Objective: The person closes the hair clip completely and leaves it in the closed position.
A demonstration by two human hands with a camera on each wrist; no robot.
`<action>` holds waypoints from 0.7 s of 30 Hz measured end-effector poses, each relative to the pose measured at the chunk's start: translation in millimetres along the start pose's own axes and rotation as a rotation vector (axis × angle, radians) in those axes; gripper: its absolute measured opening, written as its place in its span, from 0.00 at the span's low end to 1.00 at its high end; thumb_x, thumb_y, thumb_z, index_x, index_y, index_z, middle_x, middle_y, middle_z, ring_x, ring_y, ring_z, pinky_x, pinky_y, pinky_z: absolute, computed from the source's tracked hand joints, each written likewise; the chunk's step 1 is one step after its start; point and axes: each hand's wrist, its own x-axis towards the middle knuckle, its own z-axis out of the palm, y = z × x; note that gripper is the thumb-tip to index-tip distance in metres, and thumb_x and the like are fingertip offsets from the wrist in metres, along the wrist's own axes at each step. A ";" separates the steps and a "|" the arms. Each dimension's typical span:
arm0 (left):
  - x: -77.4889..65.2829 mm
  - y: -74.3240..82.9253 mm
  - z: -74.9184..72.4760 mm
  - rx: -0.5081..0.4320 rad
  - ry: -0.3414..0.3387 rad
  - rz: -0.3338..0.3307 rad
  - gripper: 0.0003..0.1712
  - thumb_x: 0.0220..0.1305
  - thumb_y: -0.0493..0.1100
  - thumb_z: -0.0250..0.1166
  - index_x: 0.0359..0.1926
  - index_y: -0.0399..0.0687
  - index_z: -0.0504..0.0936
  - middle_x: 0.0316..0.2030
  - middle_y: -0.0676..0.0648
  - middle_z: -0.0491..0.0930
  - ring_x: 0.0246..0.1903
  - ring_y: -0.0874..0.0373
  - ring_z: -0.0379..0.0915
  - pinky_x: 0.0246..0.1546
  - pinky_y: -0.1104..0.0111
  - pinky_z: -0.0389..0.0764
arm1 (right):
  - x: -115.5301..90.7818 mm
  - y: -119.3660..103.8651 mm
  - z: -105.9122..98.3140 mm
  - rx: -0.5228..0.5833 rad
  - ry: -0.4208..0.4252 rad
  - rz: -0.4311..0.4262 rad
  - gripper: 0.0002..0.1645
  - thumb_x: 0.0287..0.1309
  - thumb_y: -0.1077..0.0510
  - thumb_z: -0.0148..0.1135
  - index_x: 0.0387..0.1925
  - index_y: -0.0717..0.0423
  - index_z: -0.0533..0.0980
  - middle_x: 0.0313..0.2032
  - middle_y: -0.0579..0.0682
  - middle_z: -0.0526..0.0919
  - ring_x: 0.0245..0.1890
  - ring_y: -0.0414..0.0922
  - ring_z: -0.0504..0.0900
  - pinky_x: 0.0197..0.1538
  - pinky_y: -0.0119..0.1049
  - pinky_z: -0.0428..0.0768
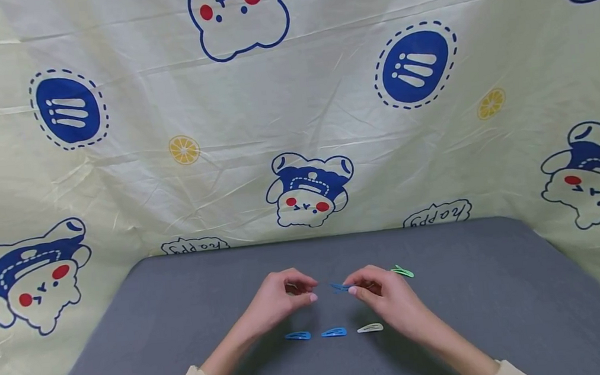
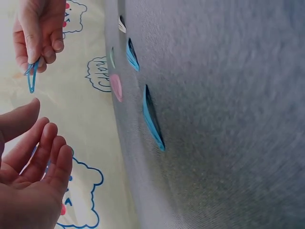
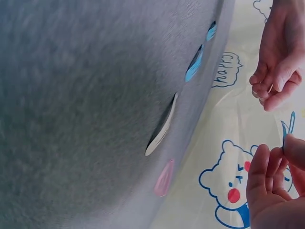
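My right hand (image 1: 390, 296) pinches a blue snap hair clip (image 1: 339, 287) between thumb and fingertips, above the table. In the left wrist view this clip (image 2: 32, 82) points toward my left hand, its two parts spread apart. My left hand (image 1: 280, 299) faces it across a small gap, fingers loosely bent with nothing between them. Below the hands, two blue hair clips (image 1: 298, 336) and a white hair clip (image 1: 370, 328) lie in a row.
A green hair clip (image 1: 404, 271) lies on the grey table (image 1: 193, 316) beyond my right hand. A pink hair clip (image 3: 164, 178) shows in both wrist views and is hidden in the head view. A patterned cloth (image 1: 140, 195) hangs behind the table.
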 end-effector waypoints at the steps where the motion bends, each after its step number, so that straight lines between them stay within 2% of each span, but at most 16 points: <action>1: -2.0 1.3 -0.5 0.002 0.003 -0.004 0.11 0.61 0.42 0.71 0.46 0.49 0.86 0.41 0.48 0.82 0.39 0.57 0.75 0.45 0.65 0.77 | -1.7 -1.6 0.1 0.001 0.001 0.002 0.05 0.62 0.60 0.66 0.39 0.46 0.83 0.36 0.43 0.80 0.36 0.43 0.79 0.42 0.35 0.79; 6: -12.2 10.0 -1.9 0.014 0.023 0.003 0.11 0.60 0.42 0.71 0.44 0.50 0.87 0.38 0.56 0.81 0.39 0.58 0.75 0.46 0.62 0.77 | -10.8 -9.9 -0.7 0.021 0.002 0.011 0.06 0.62 0.60 0.66 0.38 0.45 0.83 0.39 0.43 0.81 0.38 0.43 0.80 0.42 0.34 0.80; 10: -20.1 17.5 -2.8 0.022 0.038 0.013 0.11 0.60 0.43 0.72 0.44 0.51 0.87 0.38 0.58 0.81 0.40 0.57 0.76 0.48 0.59 0.77 | -18.4 -19.0 -1.9 0.047 0.004 0.031 0.06 0.61 0.59 0.67 0.38 0.45 0.83 0.41 0.43 0.82 0.42 0.42 0.80 0.43 0.33 0.80; 15: -31.7 28.0 -2.6 0.020 0.037 0.000 0.12 0.59 0.44 0.72 0.45 0.52 0.87 0.39 0.57 0.81 0.41 0.56 0.76 0.49 0.58 0.77 | -29.5 -28.8 -2.1 0.056 -0.001 0.033 0.05 0.61 0.58 0.67 0.39 0.45 0.83 0.39 0.44 0.80 0.37 0.43 0.79 0.41 0.33 0.80; 21: -45.8 38.4 -0.2 -0.002 0.041 -0.014 0.12 0.58 0.42 0.73 0.44 0.55 0.87 0.39 0.60 0.81 0.42 0.54 0.77 0.48 0.62 0.77 | -40.0 -34.8 0.5 0.056 -0.005 0.024 0.07 0.61 0.59 0.67 0.38 0.42 0.83 0.37 0.42 0.80 0.36 0.42 0.79 0.41 0.34 0.81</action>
